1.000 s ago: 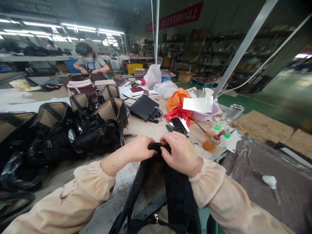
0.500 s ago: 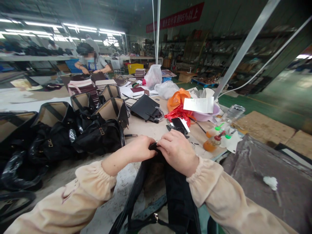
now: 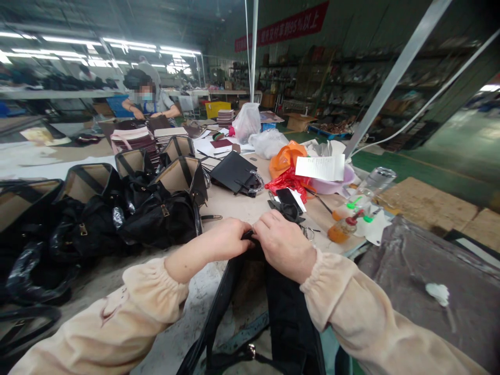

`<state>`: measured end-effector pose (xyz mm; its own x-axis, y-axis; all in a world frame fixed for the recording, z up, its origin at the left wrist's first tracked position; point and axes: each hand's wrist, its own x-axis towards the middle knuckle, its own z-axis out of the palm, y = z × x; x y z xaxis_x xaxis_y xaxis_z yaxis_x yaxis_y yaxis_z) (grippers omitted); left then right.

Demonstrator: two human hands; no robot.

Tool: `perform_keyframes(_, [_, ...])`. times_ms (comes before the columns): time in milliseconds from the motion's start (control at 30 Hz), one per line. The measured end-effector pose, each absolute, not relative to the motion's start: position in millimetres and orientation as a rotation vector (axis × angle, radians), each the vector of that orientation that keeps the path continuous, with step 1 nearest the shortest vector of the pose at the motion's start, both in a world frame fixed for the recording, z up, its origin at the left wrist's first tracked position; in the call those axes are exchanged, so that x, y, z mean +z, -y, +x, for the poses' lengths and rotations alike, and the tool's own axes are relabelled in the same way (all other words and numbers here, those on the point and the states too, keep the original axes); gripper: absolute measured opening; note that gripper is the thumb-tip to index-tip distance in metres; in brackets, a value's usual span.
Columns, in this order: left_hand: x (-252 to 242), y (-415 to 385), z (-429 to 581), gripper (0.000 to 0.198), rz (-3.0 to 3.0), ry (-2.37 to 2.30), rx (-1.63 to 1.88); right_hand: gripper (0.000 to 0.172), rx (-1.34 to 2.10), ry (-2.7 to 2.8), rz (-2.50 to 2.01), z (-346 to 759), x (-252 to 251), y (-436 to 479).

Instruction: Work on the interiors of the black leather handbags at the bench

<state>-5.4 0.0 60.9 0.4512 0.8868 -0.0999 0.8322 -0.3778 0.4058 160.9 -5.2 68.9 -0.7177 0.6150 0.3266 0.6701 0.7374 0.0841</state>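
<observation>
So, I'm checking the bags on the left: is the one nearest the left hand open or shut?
Open. The top of that black bag, beside the left hand, gapes and shows its tan inside.

Free tabletop (image 3: 234, 205) beyond fingers (image 3: 264, 227), black bags (image 3: 158, 221) thick at left.

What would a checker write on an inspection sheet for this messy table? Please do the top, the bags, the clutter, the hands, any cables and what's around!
Surface: tabletop brownish, with whitish, stained patches nearer the person.
Job's things: black bag in front of the person; other black bags crowded at left.
Clutter: orange plastic bag, red plastic bag, purple basin, bottle of orange liquid.
Hands: left hand and right hand close together, pinching the black bag's far edge.
Cables: white cord slanting at right; can't tell whether it's electrical.
Surroundings: masked co-worker, red banner, loaded shelves.
</observation>
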Motion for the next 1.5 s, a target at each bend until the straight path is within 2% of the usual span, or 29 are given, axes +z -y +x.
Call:
perform_keyframes(233, [61.8, 2.1, 0.6, 0.026, 2.365, -1.470, 0.232, 0.006, -0.243, 2.560, -1.126, 161.4, 67.0, 6.3])
perform_keyframes(367, [59.0, 1.4, -2.0, 0.027, 2.404, -1.584, 0.238, 0.002, -0.046, 2.486, -1.097, 167.1, 64.3, -2.2])
perform_keyframes(500, [56.8, -1.9, -7.4, 0.031, 2.446, -1.603, 0.189, 0.032, 0.195, 2.401, -1.122, 180.0, 61.4, -10.3])
perform_keyframes(567, [57.0, -3.6, -8.6, 0.032, 2.472, -1.580, 0.190, 0.036, 0.224, 2.431, -1.126, 185.3, 60.7, -12.2])
perform_keyframes(733, [59.8, -7.6, -10.7, 0.031, 2.442, -1.513, 0.230, 0.020, 0.162, 2.558, -1.132, 189.1, 60.7, -15.3])
perform_keyframes(1033, [54.4, -17.2, -19.5, 0.035, 2.296, -1.272, 0.341, 0.024, 0.165, 2.621, -1.071, 188.7, 60.5, -24.2])
perform_keyframes(1333, [45.3, -14.8, -14.3, 0.029, 2.236, -1.307, 0.495, 0.025, 0.345, 2.668, -0.929, 191.0, 60.2, -38.0])
perform_keyframes(1500, [43.2, -12.2, -9.0, 0.025, 2.239, -1.380, 0.549, 0.028, 0.266, 2.701, -1.032, 190.5, 64.2, -36.4])
